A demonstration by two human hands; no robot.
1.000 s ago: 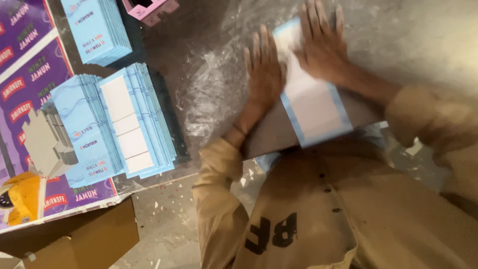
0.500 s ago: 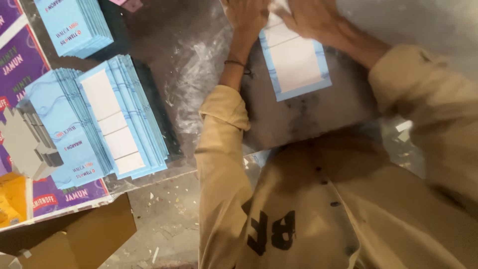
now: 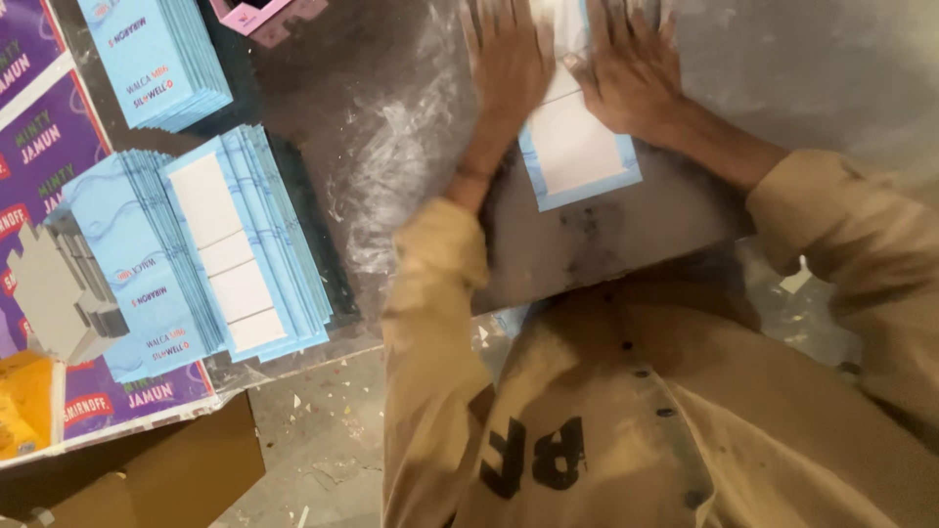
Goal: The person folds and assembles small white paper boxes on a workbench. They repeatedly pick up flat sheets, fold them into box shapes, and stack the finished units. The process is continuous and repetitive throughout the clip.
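Head view under dim, warm indoor light. Brightest zone: the pale grey surface at the upper right of the frame, suggesting illumination from that side. A crinkled plastic sheet (image 3: 391,147) at upper centre returns scattered white glare. Deep shadow lies at the upper centre-left and beneath the stacked blue cards (image 3: 245,244) at left. Both the left hand (image 3: 509,68) and the right hand (image 3: 631,73) show motion blur, with soft finger outlines. The frame is soft overall with compression smear; the tan shirt (image 3: 636,420) in the lower half, closest to the lens, is out of focus.
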